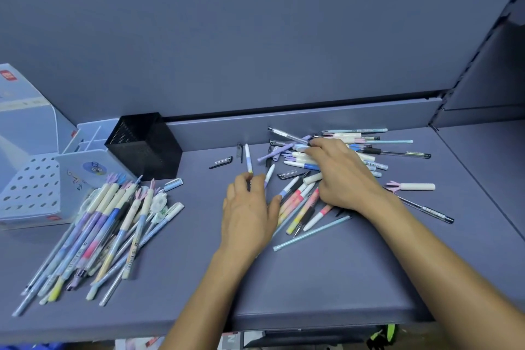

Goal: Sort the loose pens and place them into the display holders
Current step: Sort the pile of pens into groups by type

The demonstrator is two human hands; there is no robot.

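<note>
A loose pile of mixed pens (366, 150) lies at the right of the blue-grey shelf (326, 278). My right hand (343, 176) lies on top of this pile, its fingers stretched left across the pens. My left hand (250, 207) is just left of the pile, fingers curled round the lower end of a white pen with a yellow and blue band (248, 159); its thumb touches pink and yellow pens (298, 202). A gathered bundle of pens (108, 230) lies at the left. Behind the bundle stand a black mesh holder (145, 145) and a pale compartment holder (88, 148).
A white perforated display stand (31, 190) and a pale box (22, 111) sit at the far left. Loose clear caps (221, 162) lie behind my left hand. A cream pen with a pink end (412, 187) lies apart at the right. The shelf ends at a back wall and a right divider.
</note>
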